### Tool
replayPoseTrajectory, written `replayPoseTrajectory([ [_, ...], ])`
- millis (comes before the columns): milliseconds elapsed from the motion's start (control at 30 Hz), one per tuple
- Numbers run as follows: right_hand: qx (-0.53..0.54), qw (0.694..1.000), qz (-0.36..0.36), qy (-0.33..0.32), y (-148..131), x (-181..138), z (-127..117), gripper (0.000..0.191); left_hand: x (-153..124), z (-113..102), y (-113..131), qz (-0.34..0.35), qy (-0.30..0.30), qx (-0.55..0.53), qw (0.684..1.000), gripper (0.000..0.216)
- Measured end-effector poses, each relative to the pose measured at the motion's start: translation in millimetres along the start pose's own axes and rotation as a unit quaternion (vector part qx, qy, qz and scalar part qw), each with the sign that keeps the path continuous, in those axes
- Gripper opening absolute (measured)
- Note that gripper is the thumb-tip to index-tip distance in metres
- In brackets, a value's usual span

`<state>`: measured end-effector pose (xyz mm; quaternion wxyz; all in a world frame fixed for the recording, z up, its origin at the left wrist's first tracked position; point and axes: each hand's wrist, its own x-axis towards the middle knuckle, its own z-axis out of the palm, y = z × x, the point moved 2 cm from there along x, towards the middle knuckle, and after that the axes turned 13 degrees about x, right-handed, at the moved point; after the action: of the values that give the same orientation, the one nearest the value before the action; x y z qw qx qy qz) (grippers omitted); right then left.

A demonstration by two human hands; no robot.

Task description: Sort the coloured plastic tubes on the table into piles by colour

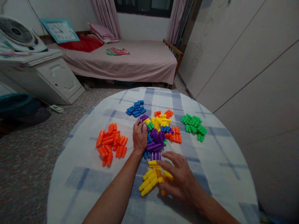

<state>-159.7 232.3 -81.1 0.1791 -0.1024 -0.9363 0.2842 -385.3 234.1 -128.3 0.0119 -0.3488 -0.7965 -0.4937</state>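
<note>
My left hand (140, 137) rests at the left edge of a mixed pile, its fingers curled together; what they hold, if anything, is hidden. That pile has purple plastic pieces (157, 138), shaped like short rounded tubes, some joined side by side. Among them lie yellow pieces (161, 121) and a few blue and green ones. Nearer me, my right hand (178, 175) hovers with spread fingers over a group of yellow pieces (149, 183), partly covering them. Its fingers are apart, and no piece is visibly gripped.
Orange pieces (108, 141) lie left, blue pieces (135, 109) at the back, green pieces (194, 126) right, and more orange pieces (175, 135) beside the mixed pile. All sit on a round table with a checked cloth (221, 193). A bed (149, 59) stands beyond.
</note>
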Motion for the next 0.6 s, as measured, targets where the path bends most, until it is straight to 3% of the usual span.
replayPoseTrajectory([
  [100,-0.013,0.999,0.013,-0.045,-15,-12,21,0.071,1,0,-1,0.003,0.001,0.0,1.0,0.04],
  [233,-0.005,0.996,0.02,-0.09,-23,-10,41,0.07,1,0,-1,0.005,0.002,-0.009,1.0,0.038],
  [500,0.0,0.994,0.039,-0.099,-32,-2,41,0.052,0,0,-2,-0.001,0.007,-0.013,1.0,0.037],
  [600,-0.001,0.995,0.037,-0.093,-39,-2,44,0.054,0,1,-3,0.0,0.004,-0.013,1.0,0.037],
])
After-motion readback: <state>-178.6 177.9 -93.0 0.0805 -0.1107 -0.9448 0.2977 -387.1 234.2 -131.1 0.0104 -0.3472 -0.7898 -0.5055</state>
